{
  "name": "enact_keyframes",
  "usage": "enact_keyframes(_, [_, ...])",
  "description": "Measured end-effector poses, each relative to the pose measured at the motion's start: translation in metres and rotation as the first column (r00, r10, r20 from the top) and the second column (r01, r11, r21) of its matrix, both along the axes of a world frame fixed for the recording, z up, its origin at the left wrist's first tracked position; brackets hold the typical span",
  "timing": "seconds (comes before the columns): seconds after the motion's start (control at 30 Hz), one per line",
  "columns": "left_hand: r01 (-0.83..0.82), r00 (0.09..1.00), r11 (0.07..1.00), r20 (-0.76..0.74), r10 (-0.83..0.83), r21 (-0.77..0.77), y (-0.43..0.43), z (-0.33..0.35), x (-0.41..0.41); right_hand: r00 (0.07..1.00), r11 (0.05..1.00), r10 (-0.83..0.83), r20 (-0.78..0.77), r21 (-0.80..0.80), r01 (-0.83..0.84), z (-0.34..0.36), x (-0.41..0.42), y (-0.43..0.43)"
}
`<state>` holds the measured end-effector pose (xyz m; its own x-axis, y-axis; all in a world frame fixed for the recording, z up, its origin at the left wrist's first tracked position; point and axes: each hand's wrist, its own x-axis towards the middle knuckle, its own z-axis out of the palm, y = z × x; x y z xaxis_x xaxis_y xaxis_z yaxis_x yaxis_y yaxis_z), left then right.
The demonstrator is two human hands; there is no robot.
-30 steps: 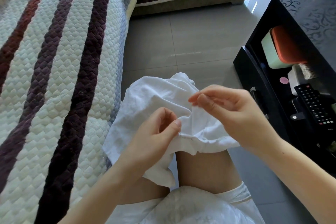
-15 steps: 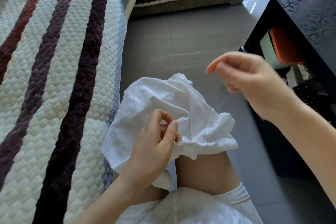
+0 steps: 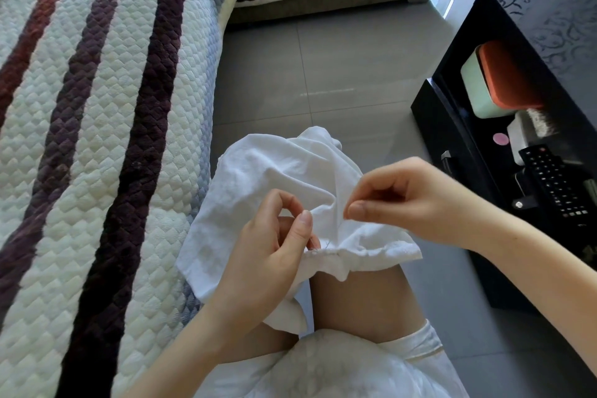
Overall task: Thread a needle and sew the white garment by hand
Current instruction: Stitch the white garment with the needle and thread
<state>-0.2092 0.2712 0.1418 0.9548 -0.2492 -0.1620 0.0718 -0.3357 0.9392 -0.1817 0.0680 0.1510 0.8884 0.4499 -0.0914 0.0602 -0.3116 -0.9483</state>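
White crumpled cloth garment (image 3: 258, 171) sits on the lap, lower centre of frame. Left hand (image 3: 271, 236) pinches its gathered hem; right hand (image 3: 413, 200) pinches the fabric, needle too small to see. Looks mid-stitch; next, pull thread through gently.

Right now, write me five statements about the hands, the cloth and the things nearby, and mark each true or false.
1. The left hand pinches the gathered hem of the white garment. True.
2. The right hand lies flat and open on the cloth. False: its thumb and forefinger pinch together at the cloth.
3. The remote control lies on the striped sofa cover. False: it sits inside the black cabinet.
4. The garment drapes over the person's bare leg. True.
5. Both hands touch the garment. True.
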Motion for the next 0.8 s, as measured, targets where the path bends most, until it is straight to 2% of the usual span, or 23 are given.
enact_keyframes(0.1, [0.063, 0.998, 0.996, -0.025, -0.064, -0.062, 0.004, 0.000, 0.000, 0.998, 0.991, -0.053, -0.017, 0.122, 0.054, 0.005, 0.006, -0.001])
enact_keyframes(0.2, [0.126, 0.989, 0.985, -0.067, -0.134, -0.115, 0.009, 0.000, -0.003, 0.992, 0.979, -0.128, -0.017, 0.157, 0.129, 0.007, 0.012, 0.000])
enact_keyframes(0.37, [0.163, 0.986, 0.986, -0.041, -0.162, 0.038, 0.012, 0.000, -0.006, 0.972, 0.960, -0.236, 0.012, 0.157, 0.231, 0.017, 0.017, 0.000])
enact_keyframes(0.57, [0.144, 0.987, 0.989, -0.075, -0.142, 0.030, 0.012, 0.002, -0.004, 0.893, 0.880, -0.448, 0.055, 0.204, 0.429, 0.021, 0.024, -0.001])
enact_keyframes(0.67, [0.123, 0.986, 0.992, -0.117, -0.122, -0.002, 0.011, 0.003, -0.002, 0.862, 0.865, -0.497, 0.101, 0.133, 0.484, 0.012, 0.029, 0.004])
enact_keyframes(0.73, [0.077, 0.986, 0.997, -0.148, -0.080, -0.024, 0.010, 0.002, 0.000, 0.896, 0.906, -0.413, 0.164, -0.032, 0.423, 0.002, 0.029, 0.009])
enact_keyframes(0.8, [0.025, 0.984, 0.999, -0.177, -0.030, -0.034, 0.012, 0.001, 0.003, 0.941, 0.932, -0.295, 0.164, -0.166, 0.322, -0.011, 0.025, 0.011])
